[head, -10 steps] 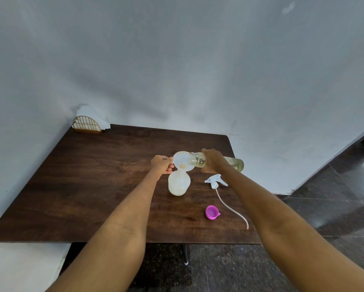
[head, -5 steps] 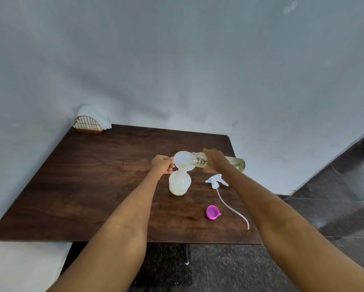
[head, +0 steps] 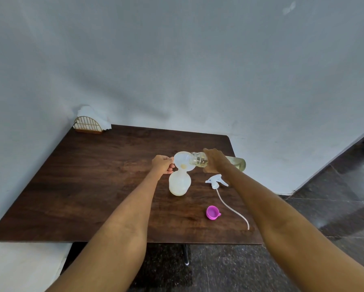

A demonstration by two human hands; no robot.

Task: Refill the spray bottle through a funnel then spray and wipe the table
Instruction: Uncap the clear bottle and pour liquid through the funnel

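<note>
A translucent white spray bottle [head: 179, 184] stands upright near the middle of the dark wooden table [head: 88, 182], with a white funnel [head: 182, 161] in its neck. My left hand [head: 162, 164] grips the funnel's left rim. In my right hand [head: 215, 160] is a clear refill bottle [head: 239, 163] of pale yellow liquid, tipped sideways, its open mouth over the funnel. A little yellow liquid sits in the funnel's throat. The white spray head [head: 215, 181] with its long tube lies on the table to the right of the spray bottle.
A pink cap [head: 212, 212] lies near the table's front right. A wire napkin holder [head: 88, 124] with white napkins stands in the far left corner against the wall. The table's right edge drops to a dark tiled floor [head: 328, 213].
None beyond a slight shift of the camera; both hands hold the same pose with the refill bottle tipped over the funnel.
</note>
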